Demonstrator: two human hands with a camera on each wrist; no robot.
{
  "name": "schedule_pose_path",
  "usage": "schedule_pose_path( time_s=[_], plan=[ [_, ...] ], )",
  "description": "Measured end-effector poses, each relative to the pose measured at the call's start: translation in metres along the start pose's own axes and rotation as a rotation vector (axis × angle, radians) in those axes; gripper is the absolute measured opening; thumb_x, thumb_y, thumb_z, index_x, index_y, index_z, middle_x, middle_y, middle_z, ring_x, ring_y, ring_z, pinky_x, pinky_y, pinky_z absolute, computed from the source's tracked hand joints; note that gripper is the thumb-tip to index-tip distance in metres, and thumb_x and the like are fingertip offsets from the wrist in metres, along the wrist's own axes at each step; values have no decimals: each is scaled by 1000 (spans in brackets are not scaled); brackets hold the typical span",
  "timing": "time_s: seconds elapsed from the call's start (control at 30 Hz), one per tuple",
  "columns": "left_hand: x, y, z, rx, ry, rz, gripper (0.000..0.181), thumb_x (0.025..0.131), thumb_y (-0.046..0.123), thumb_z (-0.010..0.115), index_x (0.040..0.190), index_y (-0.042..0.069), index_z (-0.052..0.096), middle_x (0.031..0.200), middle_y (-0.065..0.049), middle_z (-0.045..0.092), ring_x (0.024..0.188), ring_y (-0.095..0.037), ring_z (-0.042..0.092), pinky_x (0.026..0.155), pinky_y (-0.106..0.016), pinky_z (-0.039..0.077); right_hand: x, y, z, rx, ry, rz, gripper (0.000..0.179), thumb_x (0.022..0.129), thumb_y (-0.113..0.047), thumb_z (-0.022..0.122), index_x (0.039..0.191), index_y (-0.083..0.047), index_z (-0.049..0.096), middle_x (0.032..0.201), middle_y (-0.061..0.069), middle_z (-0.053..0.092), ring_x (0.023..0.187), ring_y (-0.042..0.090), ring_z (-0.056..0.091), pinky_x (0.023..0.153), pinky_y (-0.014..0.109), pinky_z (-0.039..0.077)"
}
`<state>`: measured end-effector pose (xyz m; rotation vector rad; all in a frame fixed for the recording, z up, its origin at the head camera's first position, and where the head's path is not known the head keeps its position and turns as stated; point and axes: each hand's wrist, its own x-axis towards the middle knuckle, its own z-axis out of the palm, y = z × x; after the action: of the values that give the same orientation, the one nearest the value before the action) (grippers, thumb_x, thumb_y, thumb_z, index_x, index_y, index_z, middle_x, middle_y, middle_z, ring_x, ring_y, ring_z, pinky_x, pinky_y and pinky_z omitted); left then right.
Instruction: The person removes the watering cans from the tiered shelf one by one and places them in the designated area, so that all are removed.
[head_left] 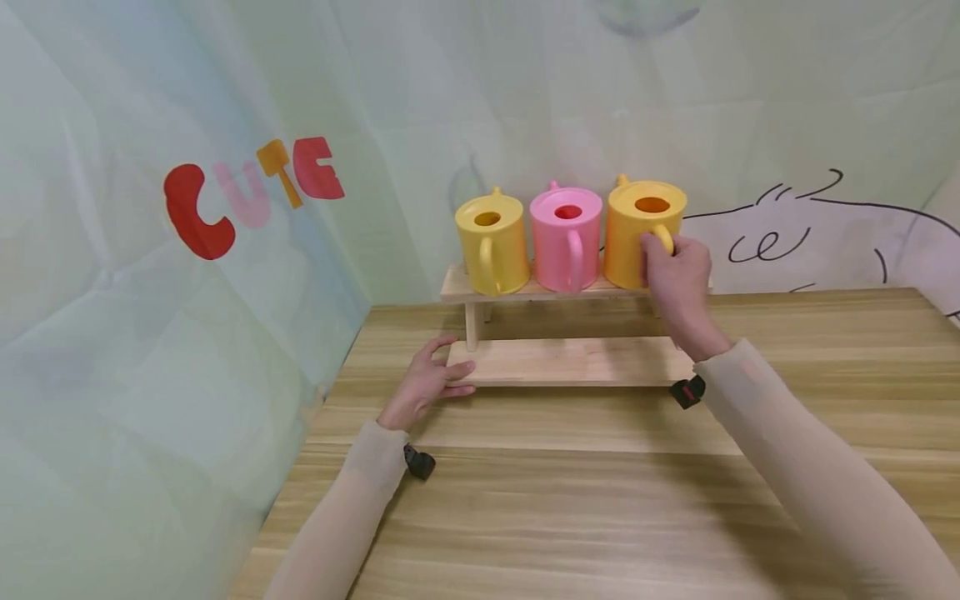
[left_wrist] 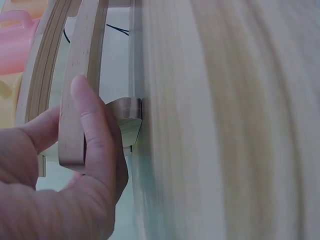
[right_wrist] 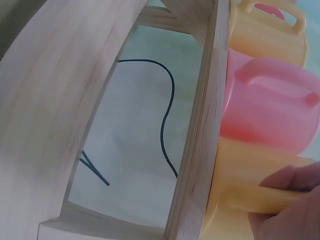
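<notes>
My right fingers pinch the handle point(head_left: 664, 239) of the orange-yellow pot point(head_left: 625, 250), which stands at the right end of the wooden rack's point(head_left: 471, 327) upper shelf point(head_left: 525, 294). The rack carries a pink pot point(head_left: 551, 246) mid-shelf and a yellow pot point(head_left: 506, 258) at its left. My left hand point(head_left: 422, 383) grips the left end of its lower shelf point(head_left: 570, 361). Beneath the rack is the desk point(head_left: 555, 483); behind, a pale sheet point(head_left: 517, 100).

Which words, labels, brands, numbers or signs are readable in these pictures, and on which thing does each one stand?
"CUTE": large coloured letters on the pale sheet at left.
Small red mark on the black device by the right sleeve: too small to read.
Black lines on the back sheet: a drawing, no readable word.
Left yellow jug, pink jug, right yellow jug: no lettering on the sides that show.
</notes>
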<state>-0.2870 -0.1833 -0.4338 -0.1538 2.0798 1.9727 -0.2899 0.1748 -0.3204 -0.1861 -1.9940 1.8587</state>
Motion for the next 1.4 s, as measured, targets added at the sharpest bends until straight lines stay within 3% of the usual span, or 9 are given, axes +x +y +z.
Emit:
schedule_pose_path(
  time_s=[0.1, 0.33, 0.67, 0.83, 1.17, 1.4],
  plan=[
    [0, 0, 1, -12, -3, -4, 74, 106, -4, 67, 169, 6, 29, 117, -15, 56, 74, -12, 75, 72, -25, 71, 0, 1, 0, -38, 41, -2, 43, 104, -30, 59, 65, -15, 60, 53, -12, 53, 55, 11, 52, 50, 21, 45],
    [-1, 3, 3, -20, 0, -29, 73, 106, -3, 65, 169, 7, 29, 114, -14, 56, 74, -12, 74, 71, -25, 71, -1, 2, -2, -65, 136, 17, 38, 101, -28, 58, 65, -15, 54, 71, -9, 59, 71, 12, 60, 54, 22, 47],
    [1, 4, 5, -21, 0, -41, 73, 106, -3, 64, 169, 7, 29, 118, -16, 55, 75, -12, 74, 72, -25, 71, -3, 4, -7, -33, 173, 14, 37, 103, -24, 51, 68, -12, 49, 68, -7, 55, 72, 16, 59, 51, 23, 42],
    [1, 4, 5, -18, 1, -42, 73, 106, -3, 64, 169, 7, 30, 120, -17, 54, 75, -12, 74, 72, -25, 71, -2, 5, -11, 9, 182, -2, 38, 102, -20, 52, 65, -13, 47, 66, -6, 56, 68, 15, 59, 50, 22, 44],
    [3, 5, 2, -8, -13, -52, 74, 106, -3, 65, 170, 8, 29, 119, -15, 53, 75, -12, 74, 74, -25, 71, -5, 1, -29, -22, 211, -47, 40, 101, -20, 51, 62, -15, 46, 52, -11, 48, 51, 9, 49, 44, 20, 39],
    [4, 5, 1, -4, -16, -50, 73, 107, -3, 65, 170, 9, 30, 116, -13, 55, 74, -11, 76, 73, -25, 71, -7, -4, -45, -11, 240, -92, 42, 102, -20, 51, 61, -16, 47, 52, -12, 46, 47, 8, 45, 43, 19, 39]
  ],
)
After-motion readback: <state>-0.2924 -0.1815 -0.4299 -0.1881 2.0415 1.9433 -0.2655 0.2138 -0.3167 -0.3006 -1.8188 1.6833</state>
